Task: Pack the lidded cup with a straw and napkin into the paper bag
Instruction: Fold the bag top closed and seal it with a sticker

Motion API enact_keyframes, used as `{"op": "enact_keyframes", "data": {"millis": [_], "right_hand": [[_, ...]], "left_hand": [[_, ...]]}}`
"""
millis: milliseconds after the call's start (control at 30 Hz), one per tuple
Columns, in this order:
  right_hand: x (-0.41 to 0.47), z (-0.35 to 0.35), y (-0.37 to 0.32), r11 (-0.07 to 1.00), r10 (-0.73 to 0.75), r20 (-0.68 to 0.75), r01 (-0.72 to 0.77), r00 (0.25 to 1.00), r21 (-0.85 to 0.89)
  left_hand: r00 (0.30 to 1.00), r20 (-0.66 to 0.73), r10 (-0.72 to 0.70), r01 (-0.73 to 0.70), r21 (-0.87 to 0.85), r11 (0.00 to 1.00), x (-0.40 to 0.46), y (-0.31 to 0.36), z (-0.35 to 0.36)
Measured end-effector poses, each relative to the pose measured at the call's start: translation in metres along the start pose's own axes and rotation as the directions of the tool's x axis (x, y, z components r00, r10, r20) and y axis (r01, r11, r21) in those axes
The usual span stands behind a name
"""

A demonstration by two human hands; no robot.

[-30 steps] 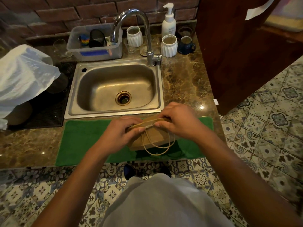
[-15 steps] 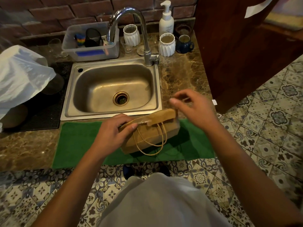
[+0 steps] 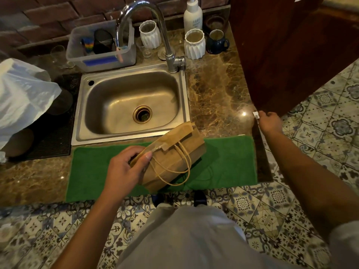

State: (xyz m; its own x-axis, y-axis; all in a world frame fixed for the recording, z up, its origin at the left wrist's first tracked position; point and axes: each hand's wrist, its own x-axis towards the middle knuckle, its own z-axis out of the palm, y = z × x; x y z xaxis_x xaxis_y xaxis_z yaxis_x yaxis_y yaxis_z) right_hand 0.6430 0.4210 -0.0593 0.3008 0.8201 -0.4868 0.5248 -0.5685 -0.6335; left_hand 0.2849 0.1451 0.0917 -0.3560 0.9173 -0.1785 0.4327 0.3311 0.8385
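A brown paper bag (image 3: 174, 152) with twine handles stands on the green mat (image 3: 229, 162), its top folded over and closed. My left hand (image 3: 126, 167) grips the folded top at its left end. My right hand (image 3: 270, 123) is far to the right at the counter's corner, fingers curled by a small white tag (image 3: 256, 114); whether it touches or holds the tag I cannot tell. The cup, straw and napkin are not visible; the closed bag hides its contents.
A steel sink (image 3: 132, 105) with a tall tap (image 3: 147, 26) lies behind the mat. White ribbed cups (image 3: 194, 44), a blue mug (image 3: 216, 42), a soap bottle (image 3: 193, 15) and a plastic tub (image 3: 101, 49) line the back. A white plastic bag (image 3: 21, 98) sits left. A wooden cabinet (image 3: 281, 55) stands right.
My right hand let go of the bag's folded top and moved right to the counter corner. My left hand keeps hold of the bag, which has turned slightly.
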Motion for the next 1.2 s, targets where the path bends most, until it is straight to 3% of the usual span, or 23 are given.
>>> {"op": "enact_keyframes", "data": {"millis": [233,333,467,600,933,1200], "right_hand": [[0.038,0.01,0.018,0.946,0.225,0.132,-0.249,0.965,0.206],[0.073,0.02,0.039,0.936,0.238,0.15,-0.268,0.96,0.228],[0.062,0.017,0.029,0.952,0.196,0.09,-0.212,0.976,0.22],[0.048,0.011,0.024,0.956,0.13,0.119,-0.156,0.984,0.248],[0.033,0.009,0.025,0.929,0.076,-0.055,-0.051,0.996,0.368],[0.011,0.021,0.021,0.963,-0.01,-0.186,0.06,0.982,0.265]], "left_hand": [[1.0,0.007,-0.001,0.0,0.053,0.999,0.005,0.006,0.001],[1.0,0.008,-0.011,0.01,0.062,0.998,0.008,0.009,0.001],[1.0,-0.003,-0.007,0.008,0.075,0.997,0.012,0.014,0.002],[1.0,-0.002,-0.019,0.019,0.094,0.995,0.014,0.017,0.004],[1.0,-0.01,0.009,-0.008,0.08,0.997,0.016,0.021,0.006],[0.998,-0.063,-0.012,0.018,0.107,0.994,0.014,0.029,0.011]]}}
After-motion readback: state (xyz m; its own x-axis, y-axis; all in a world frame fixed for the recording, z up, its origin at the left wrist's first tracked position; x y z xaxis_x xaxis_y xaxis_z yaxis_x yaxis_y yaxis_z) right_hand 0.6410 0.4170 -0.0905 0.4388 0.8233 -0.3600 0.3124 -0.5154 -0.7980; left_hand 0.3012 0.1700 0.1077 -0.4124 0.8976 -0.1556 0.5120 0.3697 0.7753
